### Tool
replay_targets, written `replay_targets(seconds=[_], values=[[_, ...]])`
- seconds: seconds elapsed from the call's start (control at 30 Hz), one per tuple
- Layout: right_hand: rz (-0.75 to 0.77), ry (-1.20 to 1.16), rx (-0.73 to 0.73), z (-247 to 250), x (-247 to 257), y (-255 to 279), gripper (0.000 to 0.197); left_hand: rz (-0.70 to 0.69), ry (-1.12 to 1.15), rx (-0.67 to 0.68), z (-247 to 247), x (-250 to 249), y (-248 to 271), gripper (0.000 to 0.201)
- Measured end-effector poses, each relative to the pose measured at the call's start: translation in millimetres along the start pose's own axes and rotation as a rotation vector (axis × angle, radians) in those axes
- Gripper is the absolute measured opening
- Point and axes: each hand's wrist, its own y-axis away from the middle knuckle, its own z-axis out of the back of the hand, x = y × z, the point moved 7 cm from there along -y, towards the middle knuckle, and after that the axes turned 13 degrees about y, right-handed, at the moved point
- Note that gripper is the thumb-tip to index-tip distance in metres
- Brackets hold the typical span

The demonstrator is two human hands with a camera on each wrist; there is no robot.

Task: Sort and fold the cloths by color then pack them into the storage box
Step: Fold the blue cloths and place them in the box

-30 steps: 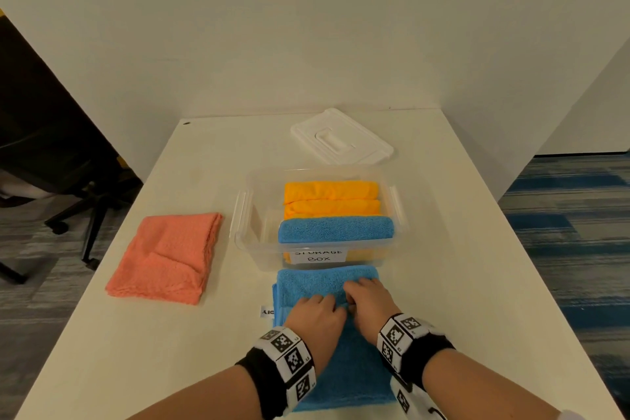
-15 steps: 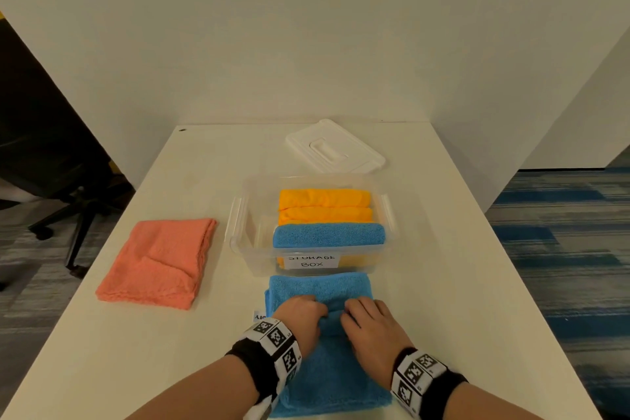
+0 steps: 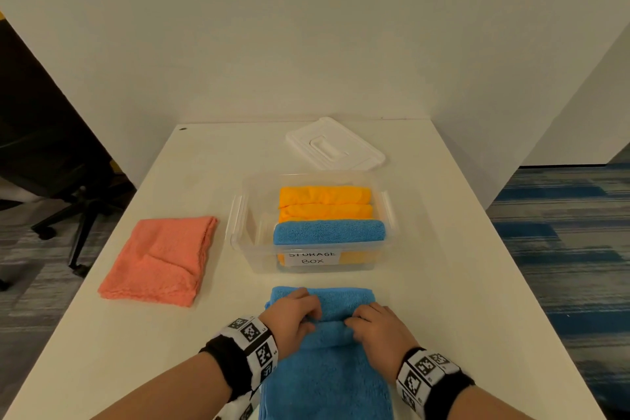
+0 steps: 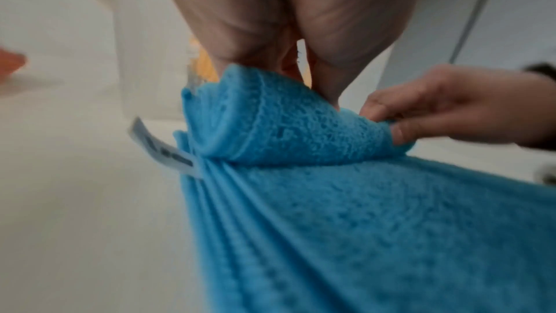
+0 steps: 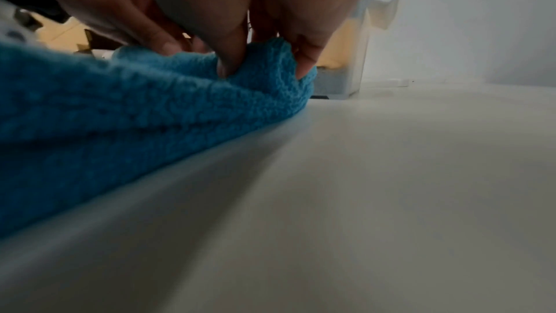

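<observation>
Both hands — left hand (image 3: 292, 315), right hand (image 3: 381, 331) — curl fingers (image 4: 388, 116) tight, pinching the blue cloth's (image 3: 327, 372) rolled fold.

- My head camera looks forward and down over the white table (image 3: 426, 283) towards the wall at 12 o'clock, taking in both my wrists.
- My left wrist camera sits very close and low, facing along my left hand (image 4: 270, 20) at the blue cloth (image 4: 331, 199); my right hand (image 4: 451, 108) enters at 3 o'clock.
- My right wrist camera skims the tabletop just under my right hand.
- All three views share the blue cloth and the storage box (image 3: 249, 239).
</observation>
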Motion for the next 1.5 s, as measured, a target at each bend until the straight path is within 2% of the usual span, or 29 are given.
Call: replay_targets(seconds=[0.07,0.13,0.23,0.37,0.47,0.6,0.7,0.83,1.0,1.07,1.13,1.27,1.37,1.43,1.5], values=[[-0.015,-0.008,0.023,6.9,-1.7,-8.0,0.026,-0.045,-0.088,0.029,1.1,-3.0,1.9,0.014],[-0.016,-0.047,0.119,6.4,-5.7,-14.5,0.028,-0.086,-0.239,0.062,-0.4,-4.4,3.0,0.017],[-0.053,-0.065,0.21,6.9,-9.8,-20.3,0.031,-0.048,-0.52,0.113,-8.5,-9.3,4.5,0.037],[-0.156,-0.095,0.196,6.0,-14.0,-20.8,0.016,-0.086,-0.659,0.115,-25.9,-20.8,15.4,0.031],[-0.188,-0.079,0.221,4.7,-15.1,-22.7,0.014,-0.032,-0.647,0.085,-27.8,-11.9,9.9,0.039],[-0.158,-0.08,0.229,17.9,-8.7,-25.3,0.013,0.08,-0.523,0.032,-13.7,-11.9,5.4,0.02],[-0.167,-0.073,0.267,23.0,-6.7,-24.8,0.013,0.129,-0.419,-0.034,-5.0,-4.4,2.4,0.021],[-0.16,-0.049,0.299,26.0,-7.0,-28.0,0.014,0.191,-0.368,-0.016,-0.6,0.2,-2.4,0.019],[-0.074,0.106,0.078,23.0,24.6,-21.2,0.035,0.23,-0.378,0.004,2.7,0.4,-7.6,0.024],[-0.014,0.079,0.019,7.7,38.4,-9.9,0.04,0.26,-0.367,0.017,3.2,1.5,-7.9,0.025],[0.022,0.044,0.029,-3.6,41.2,-3.1,0.052,0.272,-0.351,0.029,3.7,0.0,-8.5,0.025],[-0.019,0.074,-0.075,6.1,33.2,-10.5,0.022,0.223,-0.444,0.016,-0.4,-10.9,-7.1,0.029],[-0.046,0.087,-0.092,11.2,31.3,-16.6,0.023,0.081,-0.534,-0.038,-13.1,-26.3,9.1,0.042],[-0.051,0.086,-0.082,13.4,30.4,-18.0,0.023,-0.051,-0.443,-0.108,-24.3,-33.8,26.2,0.043],[-0.058,0.074,-0.007,11.4,28.7,-20.6,0.023,-0.134,-0.408,-0.075,-36.1,-33.7,41.4,0.039]])
